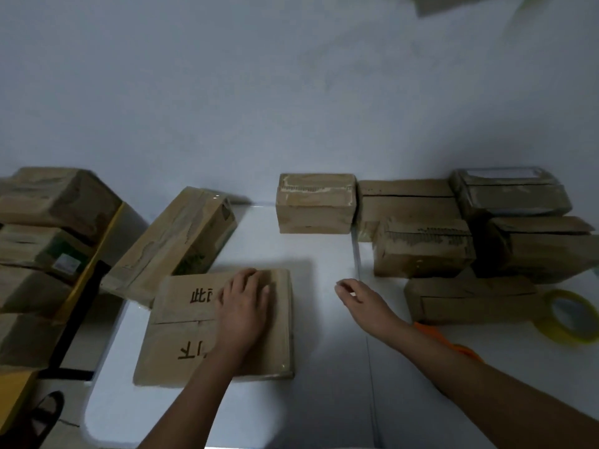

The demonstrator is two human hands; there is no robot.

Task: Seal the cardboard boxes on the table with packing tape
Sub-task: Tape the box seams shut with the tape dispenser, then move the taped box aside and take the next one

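Pressing flat on the printed box (220, 325) near the table's (324, 367) left edge, the left hand (243, 309) grips nothing; the right hand (359, 299) hovers loosely curled, empty. The tape roll (569, 315) at the right edge could be nudged off when reached for.

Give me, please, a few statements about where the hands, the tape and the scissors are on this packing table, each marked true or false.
1. The left hand lies flat on the printed box. True.
2. The right hand grips the tape roll. False: it holds nothing, and the yellow roll lies apart from it at the table's right edge.
3. The orange scissors lie partly hidden under the right forearm. True.
4. The printed box sits stacked on another box. False: it rests directly on the white table.
5. Several boxes are grouped on the right side of the table. True.
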